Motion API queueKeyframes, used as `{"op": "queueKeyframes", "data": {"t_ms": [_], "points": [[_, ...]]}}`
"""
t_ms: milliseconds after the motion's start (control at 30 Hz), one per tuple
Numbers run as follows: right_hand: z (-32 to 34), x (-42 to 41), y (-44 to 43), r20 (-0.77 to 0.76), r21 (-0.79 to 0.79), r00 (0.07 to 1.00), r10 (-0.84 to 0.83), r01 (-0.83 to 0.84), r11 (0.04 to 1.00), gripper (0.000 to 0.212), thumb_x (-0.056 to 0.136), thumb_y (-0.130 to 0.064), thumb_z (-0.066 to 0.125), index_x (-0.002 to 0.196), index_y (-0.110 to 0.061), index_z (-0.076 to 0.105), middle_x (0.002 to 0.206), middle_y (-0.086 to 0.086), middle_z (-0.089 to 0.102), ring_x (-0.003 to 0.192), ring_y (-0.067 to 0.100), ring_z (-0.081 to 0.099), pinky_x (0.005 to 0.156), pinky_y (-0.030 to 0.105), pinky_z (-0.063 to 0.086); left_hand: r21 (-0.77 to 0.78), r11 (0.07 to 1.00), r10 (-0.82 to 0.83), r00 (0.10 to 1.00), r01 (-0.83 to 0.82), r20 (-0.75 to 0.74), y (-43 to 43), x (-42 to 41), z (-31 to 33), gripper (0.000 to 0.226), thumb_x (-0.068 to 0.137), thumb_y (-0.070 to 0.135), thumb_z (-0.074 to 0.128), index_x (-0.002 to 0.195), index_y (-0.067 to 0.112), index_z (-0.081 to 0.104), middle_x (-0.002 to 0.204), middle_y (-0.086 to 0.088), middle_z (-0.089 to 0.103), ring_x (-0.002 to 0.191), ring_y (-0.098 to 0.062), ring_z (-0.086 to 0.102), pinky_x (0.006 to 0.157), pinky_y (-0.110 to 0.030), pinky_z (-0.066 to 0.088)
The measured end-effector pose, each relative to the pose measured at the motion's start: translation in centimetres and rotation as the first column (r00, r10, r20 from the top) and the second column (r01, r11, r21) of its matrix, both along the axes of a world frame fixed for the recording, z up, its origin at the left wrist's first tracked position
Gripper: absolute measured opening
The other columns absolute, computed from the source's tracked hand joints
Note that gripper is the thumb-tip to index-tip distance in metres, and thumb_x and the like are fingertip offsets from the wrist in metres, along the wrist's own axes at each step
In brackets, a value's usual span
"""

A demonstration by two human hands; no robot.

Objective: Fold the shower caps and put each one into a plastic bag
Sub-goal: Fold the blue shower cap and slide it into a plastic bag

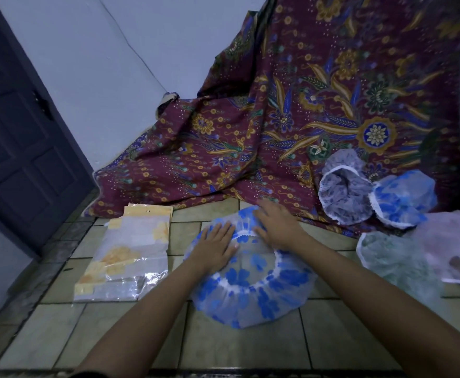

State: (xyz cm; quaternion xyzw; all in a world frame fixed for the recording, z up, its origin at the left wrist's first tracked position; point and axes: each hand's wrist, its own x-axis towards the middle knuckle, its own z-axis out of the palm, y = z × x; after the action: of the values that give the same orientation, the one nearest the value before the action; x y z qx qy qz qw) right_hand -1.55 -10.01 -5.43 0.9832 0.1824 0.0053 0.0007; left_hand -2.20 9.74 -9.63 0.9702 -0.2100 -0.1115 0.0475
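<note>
L hand [215, 248] & R hand [278, 227], fingers straight, press far edge of blue-flower shower cap [250, 290] on tiled floor [250, 347], prob. flattening it pre-fold. Empty plastic bags [125, 257] just left of cap, handy for packing; spare caps [344, 192] to its right.

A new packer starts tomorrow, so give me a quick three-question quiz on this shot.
1. True or false: the left hand and right hand both rest flat on the blue-flowered shower cap.
2. The plastic bags lie to that cap's: A) left B) right C) far side.
3. Fill in: behind the cap a patterned batik ____ is draped.
Key: 1 true; 2 A; 3 cloth.
</note>
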Motion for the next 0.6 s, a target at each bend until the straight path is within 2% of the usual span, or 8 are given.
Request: {"op": "queueKeyframes", "data": {"t_ms": [67, 133, 200, 333, 400, 500, 567, 600], "points": [[-1.8, 0.2, -0.4, -0.161, 0.029, 0.977, 0.143, -0.14, 0.99, 0.059, 0.1, -0.041, 0.031, 0.149, -0.013, 0.014, 0.158, 0.006, 0.003, 0.146, 0.018, 0.0, 0.116, 0.032, 0.003, -0.016, 0.999, -0.034, 0.998, 0.035, 0.045, 0.1, 0.1, -0.4, 0.08, 0.084, 0.066, -0.005, 0.15, 0.022, 0.0, 0.158, 0.004, -0.003, 0.145, -0.014, -0.006, 0.115, -0.036, -0.01], [-3.3, -0.1, -1.0, -0.244, 0.108, 0.964, 0.11, -0.085, 0.99, 0.061, 0.099, -0.045, 0.03, 0.15, -0.018, 0.008, 0.158, 0.001, 0.002, 0.145, 0.014, -0.001, 0.116, 0.03, 0.002, -0.046, 0.998, -0.031, 0.998, 0.033, 0.047, 0.2, 0.3, -0.7, 0.097, 0.067, 0.075, -0.014, 0.15, 0.027, 0.002, 0.158, 0.008, -0.001, 0.145, -0.012, -0.006, 0.115, -0.034, -0.009], [-4.1, -0.2, -1.5, -0.243, 0.141, 0.969, 0.045, -0.01, 0.99, 0.063, 0.097, -0.051, 0.029, 0.15, -0.025, 0.005, 0.158, -0.002, 0.001, 0.145, 0.013, -0.001, 0.116, 0.031, 0.001, -0.057, 0.998, -0.014, 0.999, 0.017, 0.052, 0.2, 0.3, -0.8, 0.085, 0.075, 0.071, -0.007, 0.149, 0.03, 0.001, 0.157, 0.009, -0.003, 0.145, -0.012, -0.006, 0.115, -0.034, -0.007], [-4.3, -0.6, -1.4, -0.271, 0.106, 0.962, -0.025, 0.056, 0.993, 0.068, 0.094, -0.059, 0.027, 0.149, -0.031, 0.0, 0.158, -0.003, -0.004, 0.145, 0.017, -0.004, 0.116, 0.037, 0.0, -0.027, 1.0, -0.013, 1.0, 0.014, 0.028, 0.4, 0.3, -0.1, 0.055, 0.1, 0.048, 0.017, 0.149, 0.031, -0.002, 0.158, 0.006, -0.006, 0.145, -0.013, -0.007, 0.116, -0.038, -0.004], [-4.7, -1.0, -1.4, -0.261, 0.106, 0.96, -0.106, 0.138, 0.985, 0.069, 0.094, -0.059, 0.026, 0.149, -0.029, -0.001, 0.158, -0.002, -0.005, 0.146, 0.019, -0.004, 0.117, 0.039, 0.0, 0.004, 1.0, -0.019, 1.0, 0.019, 0.001, 0.4, 0.4, 0.7, 0.054, 0.101, 0.043, 0.017, 0.148, 0.032, -0.008, 0.158, 0.002, -0.01, 0.145, -0.016, -0.009, 0.116, -0.043, -0.003], [-5.1, -1.8, -1.6, -0.25, 0.057, 0.926, -0.283, 0.306, 0.95, 0.072, 0.093, -0.061, 0.021, 0.149, -0.024, -0.005, 0.158, 0.003, -0.007, 0.145, 0.024, -0.004, 0.117, 0.043, 0.003, 0.061, 0.996, 0.07, 0.993, -0.064, -0.097, 0.4, 0.8, 1.3, 0.057, 0.101, 0.042, 0.014, 0.149, 0.024, -0.011, 0.157, -0.005, -0.015, 0.144, -0.02, -0.014, 0.115, -0.045, -0.004], [-4.6, -2.7, -1.3, -0.23, -0.044, 0.896, -0.379, 0.38, 0.924, 0.078, 0.092, -0.064, 0.02, 0.15, -0.017, -0.003, 0.158, 0.01, -0.003, 0.145, 0.03, 0.004, 0.115, 0.045, 0.014, 0.177, 0.98, 0.119, 0.985, -0.096, -0.128, 0.0, 0.4, 1.1, 0.058, 0.1, 0.043, 0.012, 0.15, 0.019, -0.005, 0.156, -0.01, -0.015, 0.143, -0.024, -0.017, 0.114, -0.047, -0.003], [-4.3, -2.8, -1.0, -0.215, -0.099, 0.877, -0.429, 0.417, 0.903, 0.082, 0.091, -0.066, 0.022, 0.15, -0.012, 0.004, 0.157, 0.014, 0.004, 0.142, 0.032, 0.014, 0.111, 0.045, 0.024, 0.2, 0.974, 0.131, 0.984, -0.106, -0.119, -0.3, 0.1, 0.9, 0.059, 0.099, 0.045, 0.011, 0.15, 0.018, -0.004, 0.156, -0.011, -0.015, 0.143, -0.026, -0.017, 0.114, -0.048, -0.002]]}}
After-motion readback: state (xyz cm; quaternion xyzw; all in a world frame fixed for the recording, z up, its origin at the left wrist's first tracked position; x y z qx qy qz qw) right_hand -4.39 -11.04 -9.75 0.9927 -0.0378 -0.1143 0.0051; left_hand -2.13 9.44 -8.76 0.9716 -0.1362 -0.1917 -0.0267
